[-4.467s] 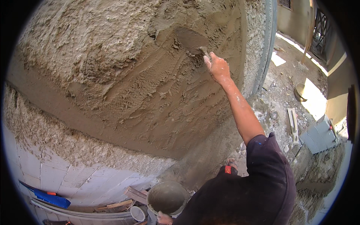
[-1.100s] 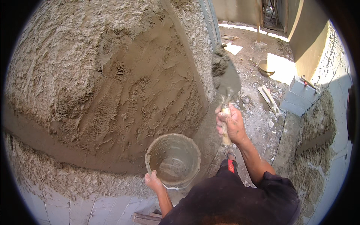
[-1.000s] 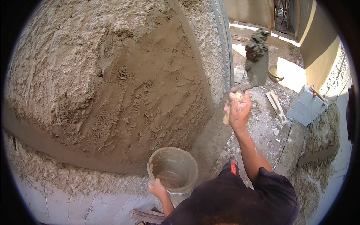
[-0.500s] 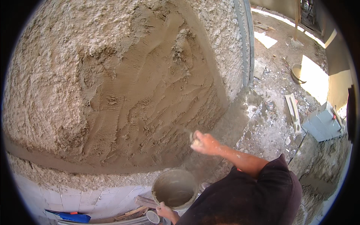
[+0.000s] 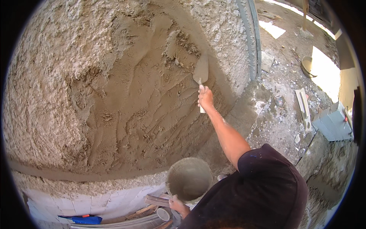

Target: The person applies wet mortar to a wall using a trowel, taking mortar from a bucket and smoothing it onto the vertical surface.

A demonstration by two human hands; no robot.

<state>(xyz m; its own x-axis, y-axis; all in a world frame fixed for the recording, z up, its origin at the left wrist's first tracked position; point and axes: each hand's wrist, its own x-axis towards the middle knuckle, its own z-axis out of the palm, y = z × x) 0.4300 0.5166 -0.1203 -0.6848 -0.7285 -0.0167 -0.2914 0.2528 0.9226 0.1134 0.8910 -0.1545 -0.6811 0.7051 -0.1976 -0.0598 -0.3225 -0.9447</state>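
A plasterer's trowel (image 5: pixel 201 71) is in my right hand (image 5: pixel 206 97), its fingers wrapped round the pale handle. The blade lies against the wet brown mortar (image 5: pixel 152 99) on the wall, beside a rough raised clump of mortar (image 5: pixel 181 47). Low in front of my body, my left hand (image 5: pixel 177 204) grips the rim of a round bucket (image 5: pixel 190 179). Wet grey-brown mortar coats the inside of that bucket. My left fingers are partly hidden by the rim.
Rough bare wall (image 5: pixel 45 95) borders the wet mortar. On the right, a long float (image 5: pixel 303 110) and a pale grey block (image 5: pixel 334 123) lie on rubble-strewn ground, with another bucket (image 5: pixel 308 67) farther off. A blue-handled tool (image 5: pixel 87 220) and a small white bucket (image 5: pixel 164 214) are lower left.
My right hand has swung up and forward with the trowel, from low by the mortar's lower edge to its upper right. The held bucket appears slightly higher and farther right.
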